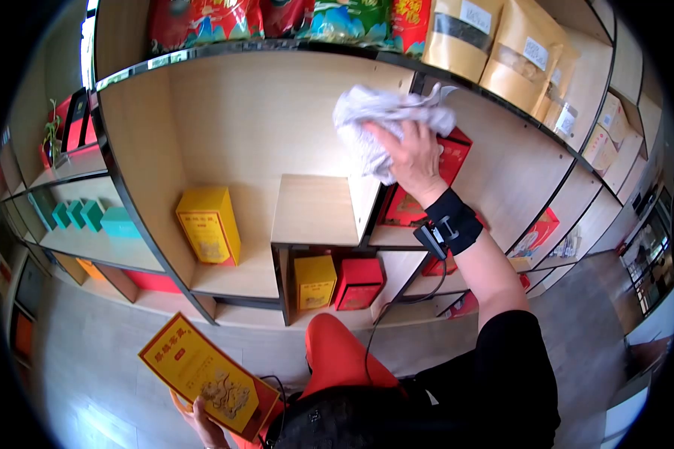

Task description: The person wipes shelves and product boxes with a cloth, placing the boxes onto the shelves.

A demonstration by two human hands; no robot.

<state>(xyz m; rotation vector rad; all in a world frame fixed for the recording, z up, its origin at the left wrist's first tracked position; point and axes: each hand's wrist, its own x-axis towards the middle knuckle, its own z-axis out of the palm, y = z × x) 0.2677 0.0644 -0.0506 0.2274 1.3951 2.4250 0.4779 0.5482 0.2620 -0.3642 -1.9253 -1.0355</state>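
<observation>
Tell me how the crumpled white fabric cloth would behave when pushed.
The cloth is probably floppy, since it bunches in loose folds at the right hand. Its irregular shape makes rolling unlikely, and its thin-looking edge suggests little weight.

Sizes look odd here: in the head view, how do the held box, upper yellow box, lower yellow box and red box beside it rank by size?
1. Held box
2. Upper yellow box
3. Lower yellow box and red box: too alike to rank
</observation>
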